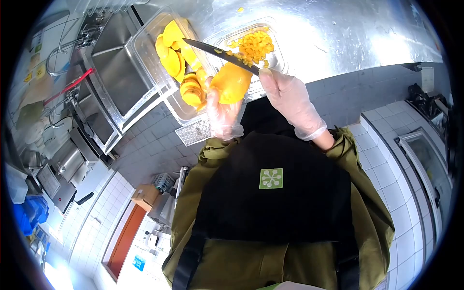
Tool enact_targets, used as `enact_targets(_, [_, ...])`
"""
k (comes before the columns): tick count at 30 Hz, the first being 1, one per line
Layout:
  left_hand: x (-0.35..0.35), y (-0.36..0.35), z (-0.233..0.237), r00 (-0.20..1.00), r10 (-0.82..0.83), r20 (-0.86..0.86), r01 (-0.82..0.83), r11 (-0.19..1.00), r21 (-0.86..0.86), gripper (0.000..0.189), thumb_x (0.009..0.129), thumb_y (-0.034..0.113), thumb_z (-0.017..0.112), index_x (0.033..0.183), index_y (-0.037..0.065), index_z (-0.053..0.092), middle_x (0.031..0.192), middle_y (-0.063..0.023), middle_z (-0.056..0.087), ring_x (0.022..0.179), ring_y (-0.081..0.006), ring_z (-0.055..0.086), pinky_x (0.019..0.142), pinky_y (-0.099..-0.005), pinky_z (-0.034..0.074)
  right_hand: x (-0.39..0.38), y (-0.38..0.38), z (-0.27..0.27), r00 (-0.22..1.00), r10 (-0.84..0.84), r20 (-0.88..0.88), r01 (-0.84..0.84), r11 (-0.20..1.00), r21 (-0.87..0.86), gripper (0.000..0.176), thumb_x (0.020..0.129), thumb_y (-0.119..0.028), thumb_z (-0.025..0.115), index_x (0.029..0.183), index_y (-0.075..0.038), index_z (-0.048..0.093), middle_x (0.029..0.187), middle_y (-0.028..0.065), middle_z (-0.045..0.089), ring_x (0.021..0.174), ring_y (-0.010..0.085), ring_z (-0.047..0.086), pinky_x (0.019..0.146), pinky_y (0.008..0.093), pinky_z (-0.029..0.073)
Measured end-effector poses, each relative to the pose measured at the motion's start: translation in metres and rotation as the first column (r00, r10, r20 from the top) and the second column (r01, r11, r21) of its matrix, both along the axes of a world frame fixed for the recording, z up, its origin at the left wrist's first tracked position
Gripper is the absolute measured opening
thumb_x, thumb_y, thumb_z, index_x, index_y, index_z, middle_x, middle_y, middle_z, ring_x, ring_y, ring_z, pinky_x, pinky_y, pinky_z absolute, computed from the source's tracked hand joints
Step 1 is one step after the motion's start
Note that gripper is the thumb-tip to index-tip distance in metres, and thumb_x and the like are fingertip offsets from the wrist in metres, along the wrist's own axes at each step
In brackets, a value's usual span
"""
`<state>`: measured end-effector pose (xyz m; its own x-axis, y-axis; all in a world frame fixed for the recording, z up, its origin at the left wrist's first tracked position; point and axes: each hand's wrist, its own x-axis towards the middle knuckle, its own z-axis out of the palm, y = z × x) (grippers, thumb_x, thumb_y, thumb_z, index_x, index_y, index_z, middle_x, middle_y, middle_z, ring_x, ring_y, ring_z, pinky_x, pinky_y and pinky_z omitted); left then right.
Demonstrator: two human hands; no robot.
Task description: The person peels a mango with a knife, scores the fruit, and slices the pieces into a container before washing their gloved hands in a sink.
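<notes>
My left hand (224,116), in a clear glove, is closed around a large yellow piece of peeled mango (233,83). The handle of a knife is gripped in my gloved right hand (291,101); my fingers hide most of it. The dark blade (208,48) points up and left, lying across the top of the mango, with small yellow bits on it. Just beyond the mango, a clear container (276,33) holds diced mango (254,47). To the left, a longer clear tub (145,52) contains several big peeled mango pieces (170,62).
Both containers are on a shiny steel counter (328,24). A steel sink (116,72) adjoins it at the left, with a red-handled item (77,82) beside it. A glass-doored unit (423,159) stands on the right. A cardboard box (145,197) appears at lower left.
</notes>
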<state>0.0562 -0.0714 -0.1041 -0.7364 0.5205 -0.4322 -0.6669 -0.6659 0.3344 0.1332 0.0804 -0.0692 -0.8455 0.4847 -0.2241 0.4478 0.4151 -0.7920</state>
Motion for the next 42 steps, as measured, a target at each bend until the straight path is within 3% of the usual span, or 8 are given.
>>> enact_targets(11, [-0.008, 0.007, 0.006, 0.998, 0.011, -0.069, -0.012, 1.000, -0.013, 0.039, 0.080, 0.020, 0.066, 0.115, 0.016, 0.048, 0.121, -0.0096, 0.049, 0.116, -0.0286, 0.046, 0.098, -0.0478, 0.039, 0.010, -0.002, 0.006, 0.992, 0.002, -0.127, 0.003, 0.999, 0.035, 0.029, 0.092, -0.031, 0.047, 0.087, -0.005, 0.058, 0.065, 0.0187, 0.056, 0.063, 0.0383, 0.057, 0.052, 0.0389, 0.045])
enact_targets(17, [-0.010, 0.007, 0.006, 1.000, 0.008, -0.011, -0.008, 0.999, 0.051, 0.039, 0.077, 0.017, 0.070, 0.113, 0.012, 0.054, 0.127, -0.0085, 0.049, 0.121, -0.0274, 0.042, 0.105, -0.0480, 0.029, 0.005, -0.002, 0.004, 0.999, 0.041, -0.016, -0.041, 0.999, -0.011, 0.026, 0.092, -0.029, 0.047, 0.089, -0.005, 0.057, 0.065, 0.0169, 0.057, 0.061, 0.0375, 0.057, 0.051, 0.0412, 0.045])
enact_targets(26, [-0.008, 0.009, -0.002, 0.997, 0.020, -0.079, -0.017, 0.999, 0.039, 0.040, 0.082, 0.013, 0.064, 0.119, 0.011, 0.049, 0.130, -0.0106, 0.046, 0.124, -0.0282, 0.039, 0.107, -0.0508, 0.027, -0.014, -0.018, -0.015, 0.997, -0.018, -0.071, 0.046, 0.910, 0.413, 0.029, 0.091, -0.034, 0.047, 0.083, -0.007, 0.053, 0.050, 0.0111, 0.051, 0.044, 0.0302, 0.055, 0.039, 0.0369, 0.042])
enact_targets(32, [-0.009, 0.013, -0.001, 0.988, -0.039, -0.151, 0.036, 0.999, -0.018, 0.053, 0.080, 0.015, 0.066, 0.127, 0.010, 0.041, 0.131, -0.0101, 0.044, 0.123, -0.0289, 0.040, 0.106, -0.0509, 0.028, -0.023, -0.011, -0.012, 0.999, -0.004, 0.048, -0.014, 0.931, 0.364, 0.034, 0.091, -0.036, 0.046, 0.077, -0.006, 0.053, 0.050, 0.0120, 0.052, 0.045, 0.0307, 0.055, 0.039, 0.0373, 0.043])
enact_targets(35, [-0.011, 0.018, 0.012, 0.984, -0.090, -0.150, 0.080, 0.994, -0.075, 0.054, 0.076, 0.011, 0.067, 0.123, 0.004, 0.041, 0.125, -0.0150, 0.046, 0.119, -0.0278, 0.045, 0.104, -0.0427, 0.033, -0.022, -0.009, -0.013, 0.999, -0.027, 0.024, 0.018, 0.944, 0.329, 0.035, 0.091, -0.036, 0.046, 0.078, -0.006, 0.054, 0.053, 0.0137, 0.054, 0.048, 0.0322, 0.056, 0.043, 0.0385, 0.044])
enact_targets(38, [-0.013, 0.013, 0.025, 0.979, -0.111, -0.173, 0.101, 0.993, -0.067, 0.038, 0.078, 0.008, 0.063, 0.112, 0.006, 0.045, 0.120, -0.0132, 0.050, 0.115, -0.0263, 0.048, 0.102, -0.0396, 0.036, -0.019, 0.005, -0.020, 0.993, -0.092, 0.077, 0.062, 0.943, 0.328, 0.035, 0.092, -0.035, 0.045, 0.077, -0.005, 0.055, 0.056, 0.0156, 0.055, 0.051, 0.0339, 0.056, 0.046, 0.0395, 0.045])
enact_targets(39, [-0.017, 0.009, 0.020, 0.968, -0.159, -0.194, 0.143, 0.985, -0.095, 0.033, 0.079, 0.007, 0.061, 0.108, 0.007, 0.045, 0.117, -0.0115, 0.051, 0.113, -0.0248, 0.048, 0.100, -0.0381, 0.037, -0.018, 0.012, -0.005, 0.983, -0.111, 0.148, 0.079, 0.976, 0.202, 0.034, 0.089, -0.036, 0.048, 0.076, -0.006, 0.058, 0.060, 0.0163, 0.058, 0.057, 0.0361, 0.058, 0.050, 0.0422, 0.047])
enact_targets(42, [-0.023, -0.004, 0.009, 0.938, -0.276, -0.209, 0.238, 0.953, -0.189, 0.020, 0.082, 0.004, 0.057, 0.097, 0.010, 0.045, 0.109, -0.0072, 0.053, 0.107, -0.0207, 0.050, 0.096, -0.0342, 0.039, -0.009, 0.022, 0.014, 0.998, 0.034, 0.051, -0.040, 0.993, 0.112, 0.030, 0.088, -0.033, 0.049, 0.080, -0.006, 0.060, 0.062, 0.0161, 0.058, 0.058, 0.0361, 0.058, 0.051, 0.0420, 0.047])
